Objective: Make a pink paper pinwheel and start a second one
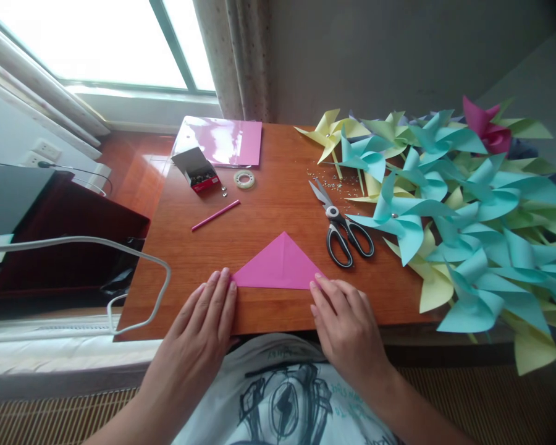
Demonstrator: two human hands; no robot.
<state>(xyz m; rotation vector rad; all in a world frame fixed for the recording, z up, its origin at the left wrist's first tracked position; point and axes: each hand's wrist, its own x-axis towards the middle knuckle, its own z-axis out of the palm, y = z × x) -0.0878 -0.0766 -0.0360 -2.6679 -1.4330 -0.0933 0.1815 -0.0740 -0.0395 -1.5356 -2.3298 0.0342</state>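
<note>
While one pink paper triangle (280,266) lies on one table (269,191) near its front edge, left hand (208,315) rests flat, unclenched, on left corner; right hand (349,315) touches right corner, cannot tell whether pinching; beyond: one pink stick (215,216), one tape roll (238,179), one open box (207,185), one sheet pack (248,142); rightward: one pair of scissors (333,213), one magenta pinwheel (495,139), many paler pinwheels (410,232), overlapping, uncountable.

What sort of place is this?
Probably a room at home, used here for papercraft: there is a window curtain, a heap of paper pinwheels, and a folded pink sheet.
</note>
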